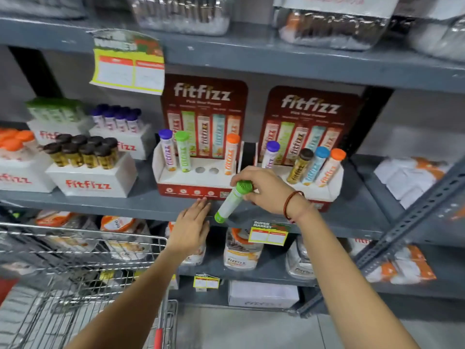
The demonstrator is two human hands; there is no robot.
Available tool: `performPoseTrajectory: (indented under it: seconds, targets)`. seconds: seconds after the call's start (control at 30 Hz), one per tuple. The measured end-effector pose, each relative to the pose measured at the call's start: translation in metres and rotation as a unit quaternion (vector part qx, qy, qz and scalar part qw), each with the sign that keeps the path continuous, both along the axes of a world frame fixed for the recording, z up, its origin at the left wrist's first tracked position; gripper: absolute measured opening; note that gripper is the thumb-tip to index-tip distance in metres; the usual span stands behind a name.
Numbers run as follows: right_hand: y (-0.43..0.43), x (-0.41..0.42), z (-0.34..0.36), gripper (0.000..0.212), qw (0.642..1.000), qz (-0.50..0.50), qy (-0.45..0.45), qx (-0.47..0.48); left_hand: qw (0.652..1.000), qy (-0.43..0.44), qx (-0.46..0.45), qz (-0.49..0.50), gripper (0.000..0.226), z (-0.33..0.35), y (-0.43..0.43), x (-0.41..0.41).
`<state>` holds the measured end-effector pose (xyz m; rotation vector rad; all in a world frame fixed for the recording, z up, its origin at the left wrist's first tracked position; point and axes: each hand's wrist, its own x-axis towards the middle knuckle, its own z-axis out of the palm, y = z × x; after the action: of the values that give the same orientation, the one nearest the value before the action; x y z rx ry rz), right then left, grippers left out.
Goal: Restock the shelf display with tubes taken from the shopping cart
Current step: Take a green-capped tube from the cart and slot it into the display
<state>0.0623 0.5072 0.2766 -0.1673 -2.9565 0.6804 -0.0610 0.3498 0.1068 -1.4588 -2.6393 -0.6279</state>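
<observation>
— So which way is the green tube [231, 201] pointing?
— Diagonally: the right hand [266, 190] is gripping its capped end [244, 186], base slanting down-left before the right display stand [324, 195].
— And the left hand [192, 227]?
— Lying flat, fingers together, against the shelf edge [125, 210] beside the shopping cart [83, 250].

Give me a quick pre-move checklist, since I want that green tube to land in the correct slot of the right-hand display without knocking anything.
1. Grip: right hand holds the green-capped tube by its cap end: ok.
2. Orientation: the tube is tilted, cap up, not yet upright: not ok.
3. Free slot: the right display stand shows a gap between its purple-capped tube and brown-capped tube, but the hand hides the hole: cannot tell.
4. Left hand rests flat at the shelf edge, clear of the path: ok.
5. Neighbouring tubes lean, not straight: not ok.
</observation>
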Motion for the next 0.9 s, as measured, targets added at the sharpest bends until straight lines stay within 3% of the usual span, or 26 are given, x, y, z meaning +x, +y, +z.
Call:
performPoseTrajectory:
  seconds: [0.33, 0.67, 0.9]
  targets:
    - [0.036, 0.008, 0.018, 0.038, 0.999, -0.026, -0.017, 0.041, 0.999, 0.021, -0.042, -0.016, 0.054, -0.021, 0.012, 0.003]
    - [0.056, 0.009, 0.031, 0.03, 0.983, -0.16, 0.088, -0.018, 0.999, 0.025, -0.036, 0.01, 0.057, -0.027, 0.016, 0.007]
    - [0.079, 0.01, 0.034, 0.025, 0.974, -0.2, 0.107, 0.021, 0.999, 0.041, -0.006, -0.036, 0.061, -0.02, 0.039, 0.021]
